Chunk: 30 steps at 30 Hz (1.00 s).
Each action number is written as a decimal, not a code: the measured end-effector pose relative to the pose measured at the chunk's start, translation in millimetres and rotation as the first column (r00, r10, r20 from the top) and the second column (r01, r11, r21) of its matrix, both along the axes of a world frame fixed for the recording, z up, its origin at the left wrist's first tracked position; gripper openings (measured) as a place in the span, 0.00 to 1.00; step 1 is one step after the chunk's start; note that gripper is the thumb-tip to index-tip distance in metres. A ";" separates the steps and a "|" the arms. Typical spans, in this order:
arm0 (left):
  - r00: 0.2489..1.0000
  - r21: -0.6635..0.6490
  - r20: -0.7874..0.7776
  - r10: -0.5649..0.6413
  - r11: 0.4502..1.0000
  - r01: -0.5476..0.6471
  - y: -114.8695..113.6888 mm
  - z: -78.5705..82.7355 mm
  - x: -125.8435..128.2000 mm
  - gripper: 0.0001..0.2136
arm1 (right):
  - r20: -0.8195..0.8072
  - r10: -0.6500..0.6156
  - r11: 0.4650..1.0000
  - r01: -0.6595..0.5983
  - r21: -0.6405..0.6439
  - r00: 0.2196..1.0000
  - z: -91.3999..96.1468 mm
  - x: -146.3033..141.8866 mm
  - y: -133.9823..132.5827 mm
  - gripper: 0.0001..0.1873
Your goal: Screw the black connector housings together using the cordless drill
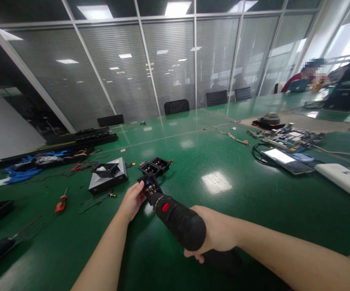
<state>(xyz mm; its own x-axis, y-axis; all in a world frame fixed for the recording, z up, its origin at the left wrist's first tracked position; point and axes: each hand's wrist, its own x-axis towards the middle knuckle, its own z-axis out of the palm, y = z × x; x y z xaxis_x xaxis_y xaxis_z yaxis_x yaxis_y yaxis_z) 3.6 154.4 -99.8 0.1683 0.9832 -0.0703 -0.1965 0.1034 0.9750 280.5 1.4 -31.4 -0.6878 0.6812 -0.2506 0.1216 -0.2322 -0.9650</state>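
My right hand [214, 234] is wrapped round a black electric screwdriver [176, 220] with a red button on top, its tip pointing down into a small black electronic module [149, 186] on the green table. My left hand [133, 199] grips the left edge of that module, fingers curled on it. Just beyond it lie two more small black modules [156, 165], side by side.
A grey box with a black frame on it [108, 178] sits left of the modules, an orange-handled screwdriver [61, 204] further left. Black rails and cables [72, 141] line the far left. A circuit board [290, 137], phone [285, 159] and white device [343, 182] lie right. A seated person [302, 76] is far right.
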 end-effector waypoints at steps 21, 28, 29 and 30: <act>1.000 -0.001 0.010 0.011 1.000 -0.011 -4.0 5.5 2.4 0.23 | -0.061 -0.005 1.000 0.004 -0.010 0.998 -14.0 4.7 5.7 0.18; 1.000 0.002 -0.006 0.020 1.000 -0.020 -6.3 7.6 1.8 0.22 | -0.088 -0.017 0.999 0.015 -0.028 0.996 -14.2 4.3 5.7 0.19; 1.000 0.000 -0.010 0.020 1.000 -0.020 -6.4 7.8 1.6 0.22 | -0.096 -0.015 0.999 0.013 -0.029 0.995 -14.5 4.3 5.9 0.19; 1.000 -0.003 -0.013 0.019 1.000 -0.019 -6.4 7.9 1.3 0.22 | -0.102 -0.016 0.999 0.013 -0.029 0.995 -15.0 4.4 6.2 0.19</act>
<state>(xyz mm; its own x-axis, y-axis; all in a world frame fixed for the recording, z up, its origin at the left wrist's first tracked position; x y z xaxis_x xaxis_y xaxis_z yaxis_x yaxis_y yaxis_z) 4.9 148.1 -92.0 0.1488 0.9860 -0.0750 -0.1861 0.1024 0.9772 284.9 7.7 -46.3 -0.7011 0.6848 -0.1988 0.0190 -0.2607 -0.9652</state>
